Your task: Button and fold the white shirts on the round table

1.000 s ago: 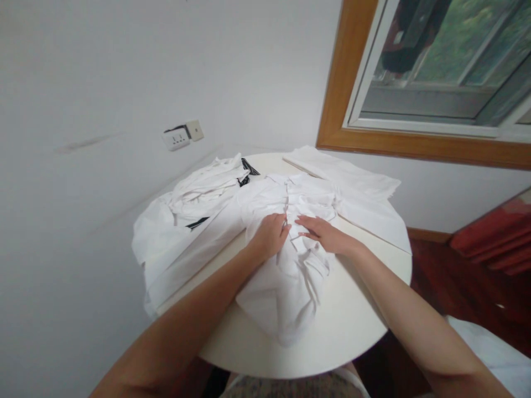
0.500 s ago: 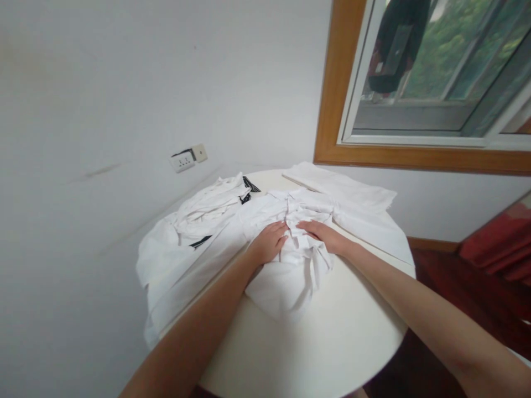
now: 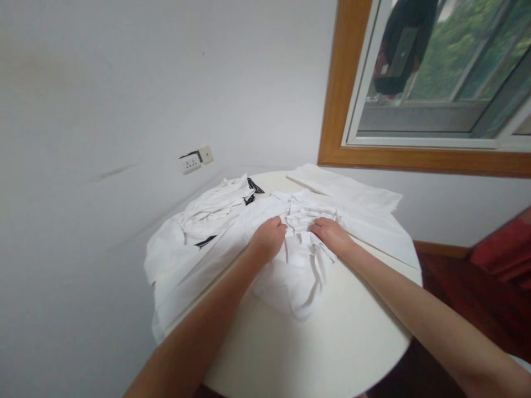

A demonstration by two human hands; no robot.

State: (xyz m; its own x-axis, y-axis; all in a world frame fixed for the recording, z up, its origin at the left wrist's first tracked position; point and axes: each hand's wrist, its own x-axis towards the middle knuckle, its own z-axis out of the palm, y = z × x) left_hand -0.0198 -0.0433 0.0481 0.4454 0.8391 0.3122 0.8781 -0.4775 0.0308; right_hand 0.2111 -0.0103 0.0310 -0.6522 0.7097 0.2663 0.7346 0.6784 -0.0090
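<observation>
A white shirt (image 3: 290, 284) lies rumpled across the round table, its collar towards the wall and its sleeves stretched out to both sides. My left hand (image 3: 267, 240) is closed with its fingers curled into the cloth at the left of the shirt's middle. On the other side, my right hand (image 3: 332, 234) pinches the gathered cloth. Between the two hands the fabric is bunched in small folds. The lower part of the shirt hangs loosely in creases on the tabletop towards me. My fingertips are partly hidden.
Another heap of white cloth (image 3: 213, 207) with black striped parts lies at the left of the white table (image 3: 332, 337). A flat white cloth (image 3: 348, 188) is at the back right. The wall with a socket (image 3: 189, 163) and a wood-framed window (image 3: 332, 110) stands behind.
My fingers lay flat and spread on the shirt before; now both hands have closed on its cloth. The hands are slightly farther apart, and the view has shifted a little.
</observation>
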